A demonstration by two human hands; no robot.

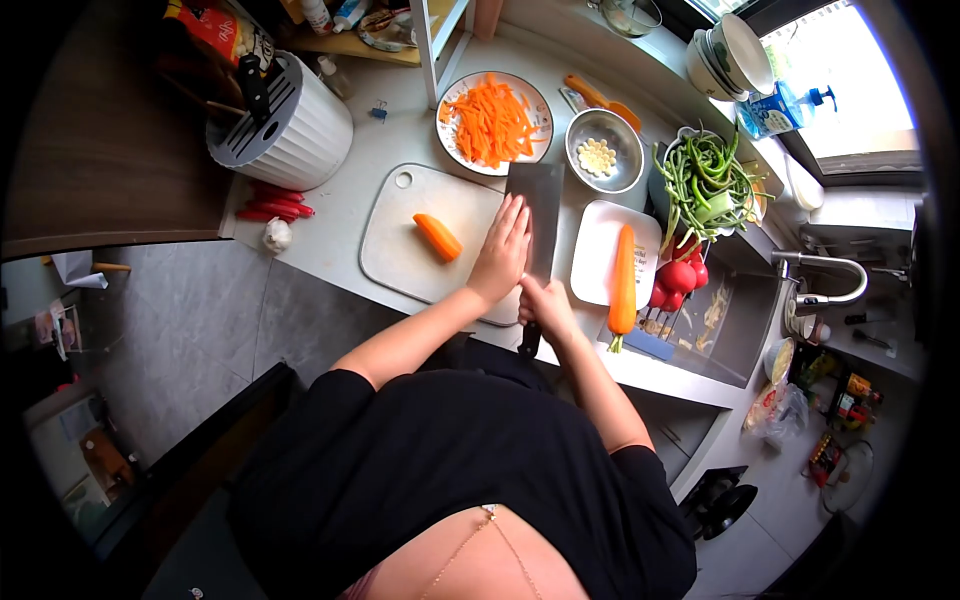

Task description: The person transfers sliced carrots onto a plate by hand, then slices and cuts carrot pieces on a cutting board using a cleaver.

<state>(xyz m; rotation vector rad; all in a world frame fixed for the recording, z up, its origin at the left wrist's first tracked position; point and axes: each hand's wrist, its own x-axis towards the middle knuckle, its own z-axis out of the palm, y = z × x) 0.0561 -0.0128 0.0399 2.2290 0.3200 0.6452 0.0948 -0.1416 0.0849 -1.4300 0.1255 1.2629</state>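
Observation:
My right hand (545, 307) is wrapped round the black handle of a cleaver (542, 215). The wide blade points away from me over the right edge of the white cutting board (388, 240). My left hand (505, 250) lies against the blade's left side, fingers stretched out and pointing up along it. A peeled piece of carrot (438, 237) rests on the board, left of my left hand. Beyond the board, a plate (452, 146) holds shredded carrot (490, 120). To the right, a whole carrot (623, 282) lies on a white tray (590, 250).
A metal bowl (625, 180) holds pale slices beside an orange peeler (600, 100). Green beans (710, 185) and red tomatoes (678, 275) are near the sink (735, 340). Red chilies (275, 203), garlic (278, 236) and a white knife holder (300, 130) stand left.

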